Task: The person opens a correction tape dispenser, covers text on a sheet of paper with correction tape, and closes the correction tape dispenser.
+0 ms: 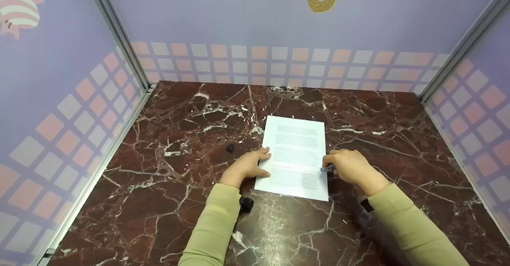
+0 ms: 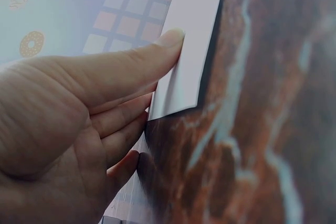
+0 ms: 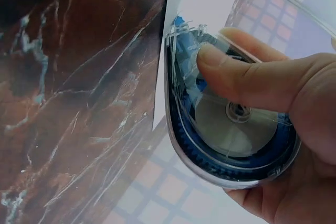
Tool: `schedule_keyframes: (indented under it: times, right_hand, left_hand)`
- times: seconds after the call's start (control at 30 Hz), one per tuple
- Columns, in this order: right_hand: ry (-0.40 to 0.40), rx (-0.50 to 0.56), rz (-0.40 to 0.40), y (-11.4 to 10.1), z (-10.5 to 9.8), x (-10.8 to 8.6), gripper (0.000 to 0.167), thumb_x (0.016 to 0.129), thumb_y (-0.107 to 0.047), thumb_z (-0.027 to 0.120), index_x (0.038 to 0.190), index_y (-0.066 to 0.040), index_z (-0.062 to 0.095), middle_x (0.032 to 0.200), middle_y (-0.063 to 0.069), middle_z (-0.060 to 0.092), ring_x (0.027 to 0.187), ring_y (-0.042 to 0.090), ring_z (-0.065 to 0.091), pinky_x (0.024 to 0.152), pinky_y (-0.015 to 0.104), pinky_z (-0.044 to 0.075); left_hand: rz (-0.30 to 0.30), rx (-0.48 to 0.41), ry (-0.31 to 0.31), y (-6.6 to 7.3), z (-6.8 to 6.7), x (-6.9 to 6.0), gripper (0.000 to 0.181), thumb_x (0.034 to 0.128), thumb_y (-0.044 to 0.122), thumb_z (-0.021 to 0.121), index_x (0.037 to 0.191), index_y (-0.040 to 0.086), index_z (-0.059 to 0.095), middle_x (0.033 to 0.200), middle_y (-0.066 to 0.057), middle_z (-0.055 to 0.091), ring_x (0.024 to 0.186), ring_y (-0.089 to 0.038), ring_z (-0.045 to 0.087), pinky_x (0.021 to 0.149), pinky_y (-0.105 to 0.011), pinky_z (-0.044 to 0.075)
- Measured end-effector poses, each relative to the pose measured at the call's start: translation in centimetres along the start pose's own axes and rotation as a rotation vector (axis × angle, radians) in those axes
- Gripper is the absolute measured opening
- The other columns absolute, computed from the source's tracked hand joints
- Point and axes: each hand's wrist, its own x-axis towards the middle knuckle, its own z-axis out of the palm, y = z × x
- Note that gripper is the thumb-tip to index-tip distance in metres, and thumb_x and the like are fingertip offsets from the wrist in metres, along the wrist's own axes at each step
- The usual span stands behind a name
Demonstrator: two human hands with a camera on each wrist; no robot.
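A sheet of white paper [image 1: 295, 154] with printed lines of text lies on the dark red marble table, slightly turned. My left hand [image 1: 248, 165] rests at its left edge, thumb and fingertips on the margin, fingers fairly straight. In the left wrist view the thumb [image 2: 131, 69] presses on the paper's edge. My right hand [image 1: 351, 165] grips a clear and blue correction tape [image 3: 231, 124] between thumb and fingers. Its blue tip [image 1: 322, 169] is at the right edge of the text, in the lower half of the sheet. Whether the tip touches the paper I cannot tell.
A small black object [image 1: 230, 147] lies on the marble table [image 1: 179, 206] left of the paper. Patterned purple walls [image 1: 247, 23] with pink and white squares enclose the table at the back and both sides. Black bands show at both wrists.
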Motion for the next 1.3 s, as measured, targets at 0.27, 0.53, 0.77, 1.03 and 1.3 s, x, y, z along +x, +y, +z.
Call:
schedule_keyframes:
  times: [0.27, 0.53, 0.77, 1.03, 1.3]
  right_hand:
    - [0.035, -0.058, 0.007, -0.4, 0.3, -0.4, 0.031, 0.073, 0.004, 0.078, 0.090, -0.022, 0.075, 0.088, 0.003, 0.069, 0.080, 0.032, 0.066, 0.059, 0.048, 0.052]
    - [0.085, 0.208, 0.157, 1.0, 1.8, -2.0, 0.033, 0.079, 0.002, 0.081, 0.103, -0.019, 0.075, 0.106, 0.008, 0.073, 0.092, 0.035, 0.072, 0.074, 0.054, 0.059]
    - [0.137, 0.351, 0.238, 1.8, 2.5, -3.0, 0.030, 0.085, 0.001, 0.077, 0.110, -0.014, 0.073, 0.113, 0.015, 0.074, 0.103, 0.041, 0.071, 0.088, 0.060, 0.058]
    - [0.179, 0.430, 0.311, 2.0, 2.8, -2.7, 0.030, 0.089, -0.005, 0.076, 0.117, -0.013, 0.072, 0.120, 0.020, 0.072, 0.109, 0.042, 0.069, 0.092, 0.060, 0.055]
    - [0.227, 0.513, 0.379, 1.5, 3.1, -2.1, 0.032, 0.090, -0.006, 0.076, 0.121, -0.012, 0.071, 0.128, 0.023, 0.069, 0.110, 0.040, 0.067, 0.090, 0.057, 0.055]
  left_hand:
    - [0.006, 0.006, 0.002, 0.0, -0.1, -0.1, 0.075, 0.0832, 0.016, 0.084, 0.150, 0.006, 0.052, 0.167, -0.006, 0.036, 0.157, -0.029, 0.031, 0.130, -0.043, 0.028]
    - [-0.002, -0.001, 0.011, 0.1, 0.0, 0.0, 0.074, 0.0831, 0.015, 0.084, 0.149, 0.007, 0.053, 0.167, -0.004, 0.036, 0.157, -0.030, 0.031, 0.130, -0.044, 0.029]
    - [-0.005, -0.002, 0.008, 0.3, -0.3, -0.1, 0.074, 0.0833, 0.016, 0.084, 0.150, 0.008, 0.052, 0.168, -0.004, 0.035, 0.157, -0.029, 0.030, 0.130, -0.044, 0.028]
    - [-0.015, 0.024, 0.021, 0.5, -0.1, -0.1, 0.074, 0.0828, 0.017, 0.085, 0.149, 0.009, 0.054, 0.167, -0.003, 0.038, 0.156, -0.030, 0.034, 0.129, -0.045, 0.029]
    - [-0.021, 0.120, 0.036, 1.0, 0.0, -0.1, 0.073, 0.0819, 0.021, 0.086, 0.147, 0.007, 0.057, 0.165, -0.007, 0.042, 0.152, -0.032, 0.040, 0.128, -0.046, 0.032]
